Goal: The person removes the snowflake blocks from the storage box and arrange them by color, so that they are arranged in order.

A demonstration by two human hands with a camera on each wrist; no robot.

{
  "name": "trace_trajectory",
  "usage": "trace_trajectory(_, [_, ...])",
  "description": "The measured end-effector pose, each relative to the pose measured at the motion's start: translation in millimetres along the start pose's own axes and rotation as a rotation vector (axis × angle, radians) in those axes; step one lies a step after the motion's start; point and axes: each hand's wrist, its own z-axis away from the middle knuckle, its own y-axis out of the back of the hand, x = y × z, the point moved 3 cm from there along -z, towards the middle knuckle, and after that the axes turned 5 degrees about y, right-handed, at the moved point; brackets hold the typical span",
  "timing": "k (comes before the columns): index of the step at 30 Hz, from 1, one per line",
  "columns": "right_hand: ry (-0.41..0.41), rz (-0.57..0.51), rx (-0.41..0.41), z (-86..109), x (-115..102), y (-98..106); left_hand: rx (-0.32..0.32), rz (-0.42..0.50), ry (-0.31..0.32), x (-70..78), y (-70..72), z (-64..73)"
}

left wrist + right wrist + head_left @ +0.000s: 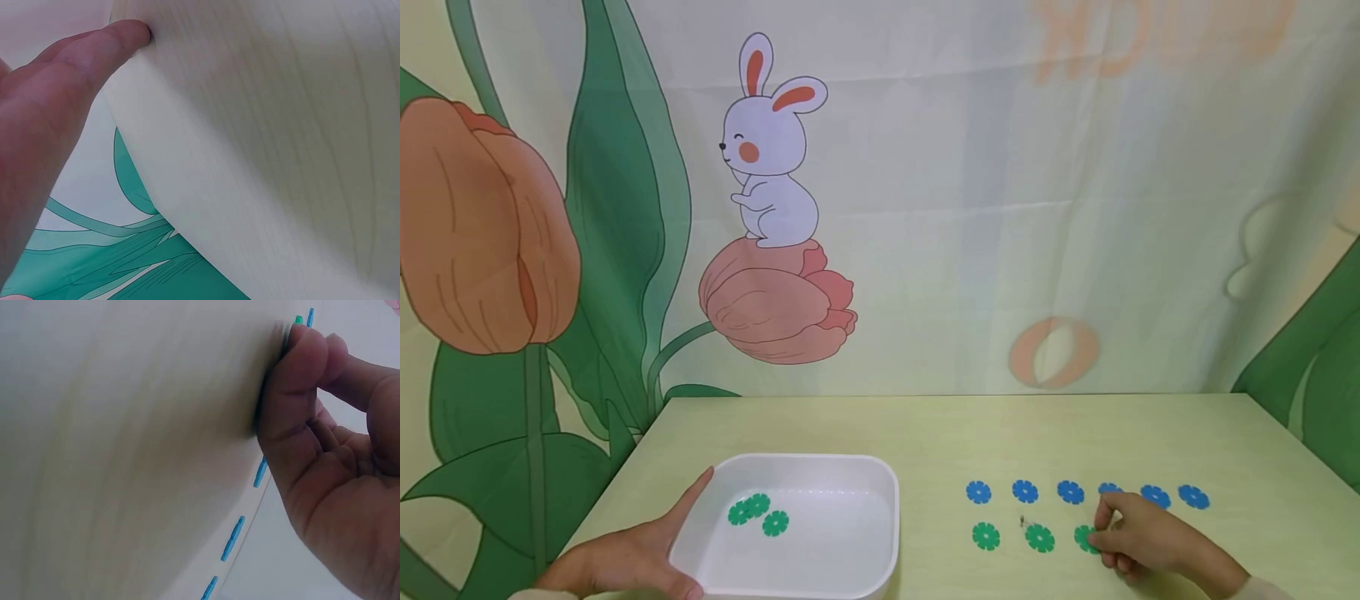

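My left hand (625,557) holds the left side of a white plastic tub (891,521), digits spread apart along its wall. In the left wrist view, one straight finger (94,56) reaches over the table. Inside the tub lie 3 green flower-shaped discs, one (776,523) apart from an overlapping pair (749,507). On the right, my right hand (1138,533) pinches the edge of a green flower-shaped disc (1084,539) at the table. Thumb and fingertips meet close over the surface in the right wrist view, where the hand hides most of that disc.
Behind the right hand runs a row of several blue discs (1025,492), one partly covered by the fingers. Two green discs (986,536) (1040,538) lie left of the hand. A printed curtain (925,208) hangs at the back edge of the pale table (932,433).
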Motion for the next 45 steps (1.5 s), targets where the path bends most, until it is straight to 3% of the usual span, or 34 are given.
trace_trajectory(4, [-0.01, -0.02, -0.005, 0.4, -1.3, 1.2, 0.001, 0.009, 0.004, 0.2, -0.1, 2.0])
trace_trajectory(7, [0.027, -0.044, -0.008, 2.5, -7.2, 6.0, -0.003, 0.026, 0.005, 0.9, -0.6, 3.4])
trace_trajectory(14, [0.387, -0.166, -0.114, 7.4, -60.0, 22.9, -0.01, 0.01, -0.007, 4.5, 0.2, 2.8])
trace_trajectory(16, [0.428, -0.145, -0.117, 5.9, -80.1, 20.6, 0.005, -0.017, 0.003, 5.1, 1.0, 2.2])
trace_trajectory(23, [0.518, -0.108, -0.164, -5.2, -140.4, -9.7, 0.024, -0.066, 0.025, 7.1, 2.2, -0.6])
trace_trajectory(33, [0.602, -0.084, -0.222, -16.0, -205.9, -50.2, 0.037, -0.109, 0.02, 10.0, 4.1, -3.0])
trace_trajectory(45, [0.659, -0.107, -0.309, -29.7, -273.2, -101.1, 0.024, -0.025, 0.022, 1.0, 1.9, 0.6])
